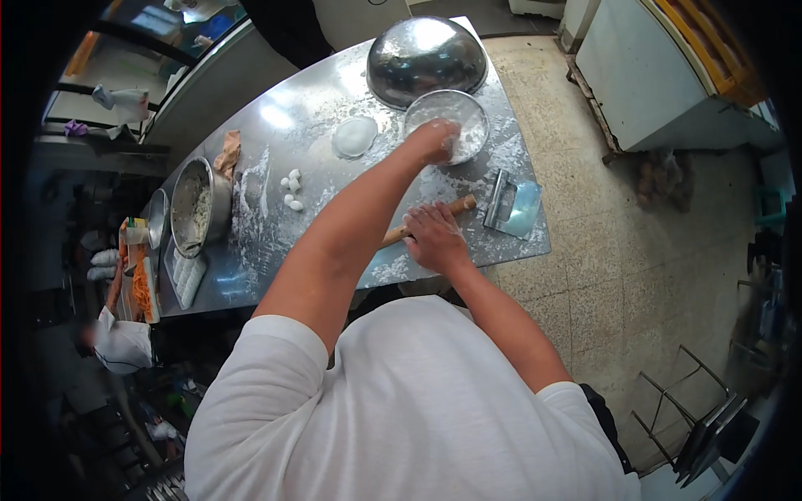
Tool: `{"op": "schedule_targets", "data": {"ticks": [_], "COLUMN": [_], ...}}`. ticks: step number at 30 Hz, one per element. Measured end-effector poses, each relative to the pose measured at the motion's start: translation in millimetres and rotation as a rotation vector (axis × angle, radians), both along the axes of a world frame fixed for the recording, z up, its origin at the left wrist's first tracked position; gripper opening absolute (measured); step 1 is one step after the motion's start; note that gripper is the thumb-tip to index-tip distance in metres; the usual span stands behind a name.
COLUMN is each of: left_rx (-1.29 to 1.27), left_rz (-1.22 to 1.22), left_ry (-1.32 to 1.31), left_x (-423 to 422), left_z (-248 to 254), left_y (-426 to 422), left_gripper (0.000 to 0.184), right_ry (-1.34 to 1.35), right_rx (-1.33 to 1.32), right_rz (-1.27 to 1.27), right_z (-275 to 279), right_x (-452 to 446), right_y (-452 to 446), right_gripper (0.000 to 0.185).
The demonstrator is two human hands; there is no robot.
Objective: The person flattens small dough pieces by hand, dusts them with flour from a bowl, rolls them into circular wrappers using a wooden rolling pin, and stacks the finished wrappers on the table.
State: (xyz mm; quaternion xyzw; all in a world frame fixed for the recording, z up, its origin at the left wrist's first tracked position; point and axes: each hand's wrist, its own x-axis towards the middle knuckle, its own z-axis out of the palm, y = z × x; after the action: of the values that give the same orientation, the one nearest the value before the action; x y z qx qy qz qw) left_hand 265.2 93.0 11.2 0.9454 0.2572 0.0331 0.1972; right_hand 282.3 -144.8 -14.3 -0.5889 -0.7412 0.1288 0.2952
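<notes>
My left hand (440, 140) reaches into a metal bowl of white flour (476, 142). Its fingers are curled, and their tips are too hidden to show what they hold. Across a wooden rolling pin (464, 203) lies my right hand (436, 236), fingers over the wood and dusted with flour. A thin round dough wrapper (355, 136) is flat on the table, left of the bowl. Several small white dough pieces (292, 185) sit farther left. Right of the rolling pin rests a metal dough scraper (513, 206).
A large upturned metal bowl (426, 58) stands behind the flour bowl on the steel table (276, 242). At the left are a deep pot of chopped filling (219, 204), a brown cloth (227, 154) and a tray of shredded orange food (144, 288). Another person (121, 341) is beyond.
</notes>
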Motion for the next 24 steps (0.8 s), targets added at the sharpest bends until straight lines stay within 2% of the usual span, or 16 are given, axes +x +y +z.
{"op": "schedule_targets", "data": {"ticks": [1,2,4,6,9,11,12,14,18,20,21,23,24], "left_rx": [0.055,0.056,-0.030,-0.013,-0.008,-0.460,-0.854,-1.214,-1.280,-1.133,-1.146,-0.782,-0.789], "left_rz": [-0.024,-0.020,0.042,-0.051,-0.014,0.290,0.304,0.316,0.211,0.290,0.296,0.305,0.313], "left_ry": [-0.084,-0.084,0.101,0.178,0.043,-0.288,-0.469,-0.673,-0.672,-0.595,-0.600,-0.394,-0.399], "left_x": [-2.8,1.0,12.2,11.6,1.1,-8.1,-20.8,-55.3,-152.0,-199.1,-216.7,-247.9,-258.1], "left_z": [-0.2,0.4,7.1,13.4,25.4,55.0,56.6,70.4,66.3,59.8,42.9,6.5,8.3], "left_y": [-5.1,-6.8,-7.1,1.2,3.2,-4.2,3.6,1.3,-7.0,-26.3,-33.9,-45.0,-56.0], "left_gripper": [0.051,0.051,0.053,0.046,0.039,0.033,0.030,0.029,0.031,0.030,0.030,0.032,0.032], "right_ry": [-0.011,-0.011,-0.029,-0.046,-0.080,-0.100,-0.101,-0.111,-0.125,-0.141,-0.154,-0.170,-0.173], "right_rx": [-0.022,-0.021,-0.036,-0.024,-0.032,-0.064,-0.048,-0.041,-0.032,-0.028,-0.029,-0.030,-0.035], "right_rz": [-0.012,-0.008,-0.032,-0.053,-0.090,-0.116,-0.136,-0.166,-0.257,-0.303,-0.325,-0.337,-0.340], "right_z": [-0.2,-0.7,-1.3,-2.4,-2.1,-1.5,-1.3,1.4,3.7,0.2,-1.3,-2.9,-3.1], "right_x": [-1.5,-3.2,-4.2,-5.5,-8.3,-11.8,-12.4,-14.6,-28.9,-38.0,-43.6,-52.2,-55.3], "right_y": [0.5,0.1,1.2,0.8,2.4,1.1,1.3,1.0,-2.8,-6.0,-9.6,-11.8,-14.5], "right_gripper": [0.049,0.049,0.048,0.047,0.046,0.045,0.045,0.044,0.044,0.044,0.046,0.048,0.046]}}
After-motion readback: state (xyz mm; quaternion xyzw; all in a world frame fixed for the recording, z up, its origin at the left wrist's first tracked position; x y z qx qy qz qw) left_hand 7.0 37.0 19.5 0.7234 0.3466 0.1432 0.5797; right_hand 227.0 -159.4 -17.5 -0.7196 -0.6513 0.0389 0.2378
